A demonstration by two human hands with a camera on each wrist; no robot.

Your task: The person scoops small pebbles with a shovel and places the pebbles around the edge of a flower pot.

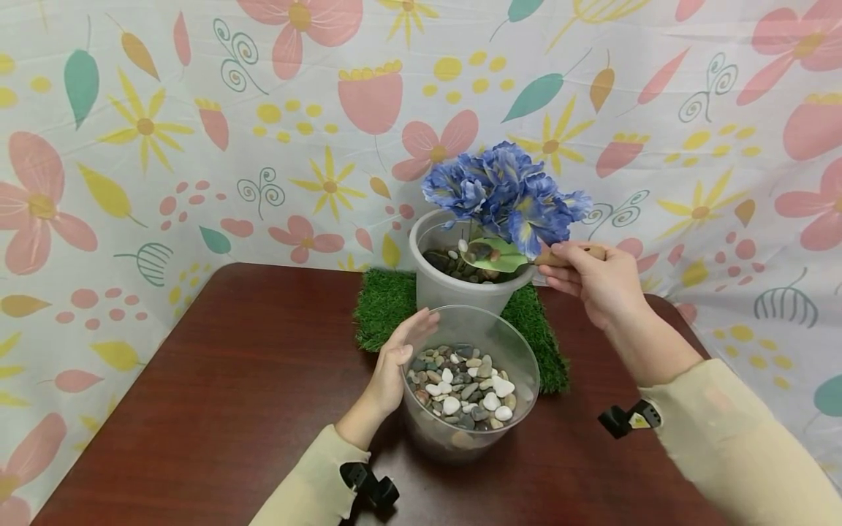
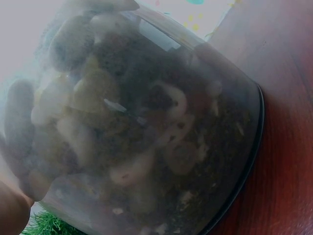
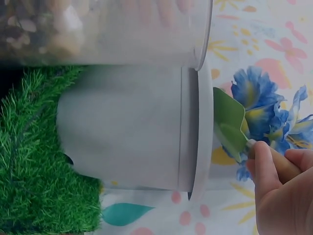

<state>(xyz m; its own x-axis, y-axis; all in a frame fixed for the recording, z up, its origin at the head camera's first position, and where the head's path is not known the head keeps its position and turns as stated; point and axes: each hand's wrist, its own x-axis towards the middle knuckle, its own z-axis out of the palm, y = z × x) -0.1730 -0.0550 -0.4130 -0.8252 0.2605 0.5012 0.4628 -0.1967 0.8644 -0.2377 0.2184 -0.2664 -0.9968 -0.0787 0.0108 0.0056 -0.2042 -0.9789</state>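
In the head view my right hand [image 1: 601,285] grips the wooden handle of a small green trowel [image 1: 506,257]. The trowel's blade, with pebbles on it, is over the mouth of a white flowerpot [image 1: 460,296]. Blue artificial flowers [image 1: 506,186] rise from that pot, and pebbles lie inside it. My left hand [image 1: 388,365] rests against the side of a clear plastic bucket [image 1: 526,365], fingers extended along its wall. White, grey and brown pebbles [image 1: 460,387] fill the lower part of the bucket. In the left wrist view the bucket's wall [image 2: 220,147] looks hazy.
Under the white pot lies a green artificial grass mat [image 1: 384,307]. Everything stands on a dark reddish-brown table [image 1: 230,380]. Behind it hangs a cloth printed with flowers and leaves [image 1: 316,109]. The bucket stands directly in front of the pot.
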